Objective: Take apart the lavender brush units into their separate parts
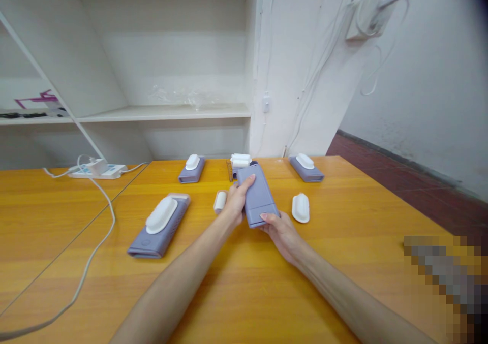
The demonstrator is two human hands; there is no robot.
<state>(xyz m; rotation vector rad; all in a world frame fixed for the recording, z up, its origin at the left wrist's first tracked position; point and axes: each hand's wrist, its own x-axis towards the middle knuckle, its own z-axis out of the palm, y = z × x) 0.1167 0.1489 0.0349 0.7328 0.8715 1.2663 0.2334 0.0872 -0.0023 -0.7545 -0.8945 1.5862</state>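
Both hands have the purple box (261, 194) pinched between thumb and fingers: the left hand (236, 201) grips its left side toward the far half, thumb laid on the upper face, while the right hand (281, 227) holds the near end, thumb on the panel below the seam. The box lies between the two hands, over the wooden table (244, 288), its long axis running away from the person with the far end swung a little left; whether its underside touches the tabletop cannot be told. Neither hand has a gap to cross, so the relation that counts, I judge, is that of the two holds (left farther along, right at the near edge). Just beside the left hand lies a small white roller (220, 201), and a loose white cover (301, 208) lies to the right, nearer the right hand. A near-left box (153, 238), a far-left box (195, 174) and a far-right box (310, 174) each carry a white piece on top. No brand or writing can be read: the near-left box shows a round mark too small to make out, and the power strip (114, 170) has only illegible blue patches.
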